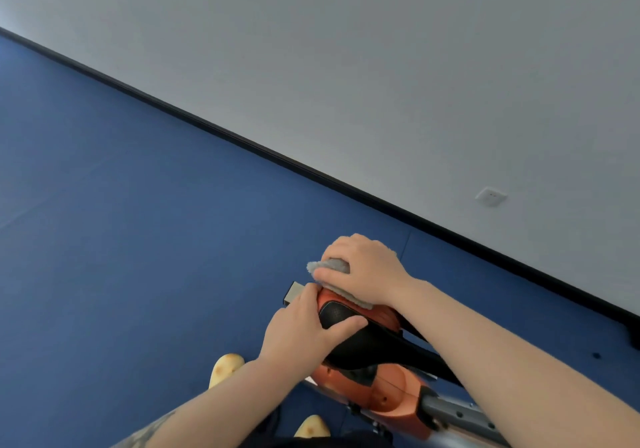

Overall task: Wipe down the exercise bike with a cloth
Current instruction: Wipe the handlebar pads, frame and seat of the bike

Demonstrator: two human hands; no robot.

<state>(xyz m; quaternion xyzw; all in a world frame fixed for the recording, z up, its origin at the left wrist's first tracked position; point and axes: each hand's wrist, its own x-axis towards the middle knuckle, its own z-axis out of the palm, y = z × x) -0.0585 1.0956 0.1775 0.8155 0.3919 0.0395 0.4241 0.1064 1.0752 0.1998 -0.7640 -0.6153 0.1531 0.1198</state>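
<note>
The exercise bike's black and orange saddle [374, 340] lies low in the middle of the head view, above the orange frame [391, 392] and a grey post [457, 413]. My right hand [363, 271] grips a fluffy grey cloth [329, 266] and presses it on the orange rear end of the saddle. My left hand [304, 326] holds the saddle's near side, thumb curled over the black top, fingers by a grey bar end [294, 292].
Blue floor [138, 240] spreads to the left. A grey wall [381, 84] with a black skirting board [242, 139] runs diagonally behind, with a white socket [491, 196] on it. Two yellow shoe tips [225, 371] show at the bottom.
</note>
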